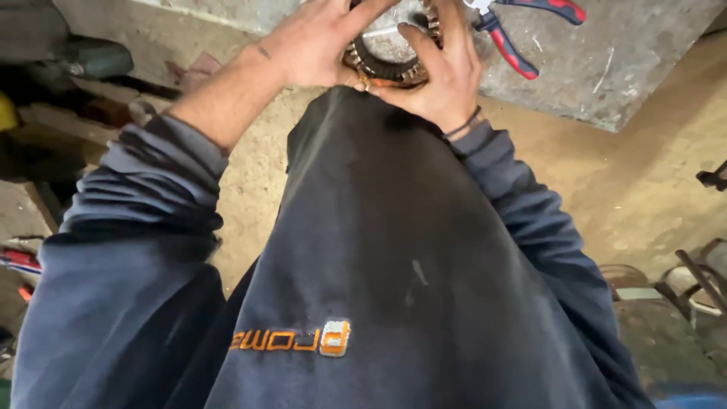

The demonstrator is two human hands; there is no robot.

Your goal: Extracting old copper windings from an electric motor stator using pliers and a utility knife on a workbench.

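Head view shows the left hand (318,42) gripping the near-left rim of a ring-shaped stator (386,68), dark with copper windings, held just past the knee over a grey slab (606,68). Right hand (443,72) is clamped on the ring's right side, thumb hooked inside; red-handled pliers (522,38) lie just beside it. To work it well, I judge both grips should stay firm on the core, fingers off the windings.
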